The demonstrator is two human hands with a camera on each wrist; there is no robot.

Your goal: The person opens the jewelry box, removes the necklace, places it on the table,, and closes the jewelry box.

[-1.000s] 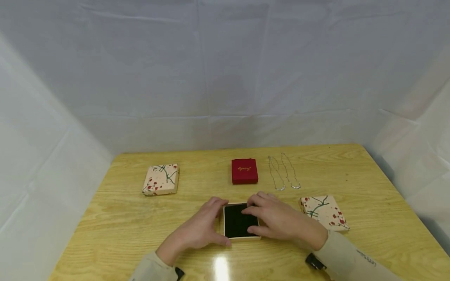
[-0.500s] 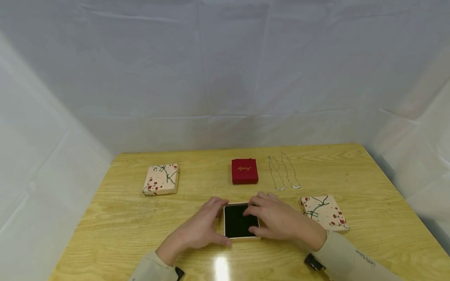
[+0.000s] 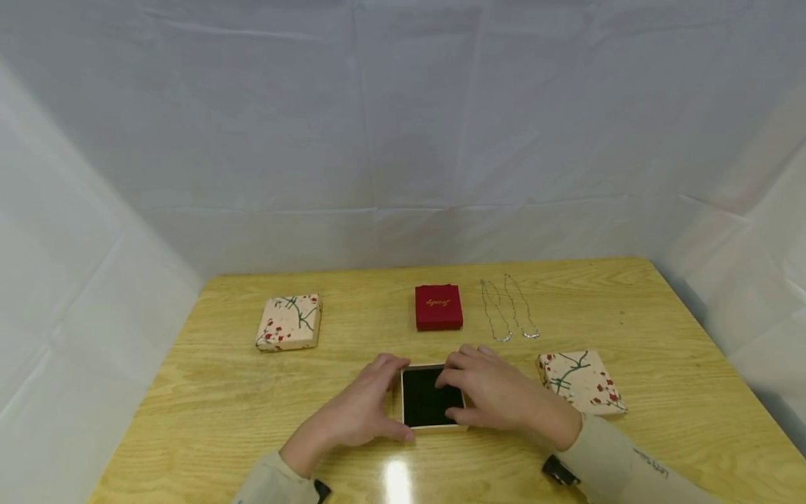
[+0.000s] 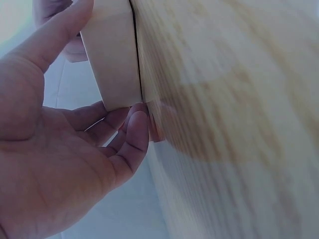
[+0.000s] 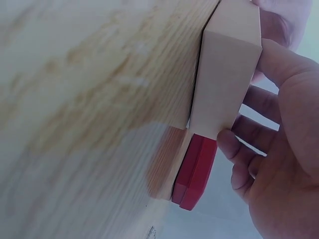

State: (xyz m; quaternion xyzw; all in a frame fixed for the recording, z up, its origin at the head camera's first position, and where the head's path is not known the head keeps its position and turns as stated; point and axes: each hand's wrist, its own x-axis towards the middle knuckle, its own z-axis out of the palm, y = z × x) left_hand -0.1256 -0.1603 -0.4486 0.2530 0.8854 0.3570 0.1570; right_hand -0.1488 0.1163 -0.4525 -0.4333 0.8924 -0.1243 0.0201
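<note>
A cream gift box (image 3: 431, 428) with a black lining (image 3: 422, 400) lies uncovered at the front middle of the table. My left hand (image 3: 360, 406) grips its left side, thumb by the near corner and fingers by the far one. Its plain side wall (image 4: 113, 50) fills the gap between thumb and fingers in the left wrist view. On the right side, my right hand (image 3: 488, 392) holds the box with bent fingers; one reaches in over the lining, and the thumb sits at the near right corner. Several fingers curl at the far corner of the box (image 5: 227, 74) in the right wrist view.
A red box (image 3: 439, 306) with gold lettering stands behind the hands. Two silver necklaces (image 3: 504, 337) lie beside it. One flower-patterned box (image 3: 288, 323) sits at the back left, and a matching patterned piece (image 3: 585, 383) lies right of my right hand. A white cloth (image 3: 403, 140) hangs behind the table.
The right fingers have shifted very slightly to the right over the lining. The left hand, the box and the other things have stayed in place.
</note>
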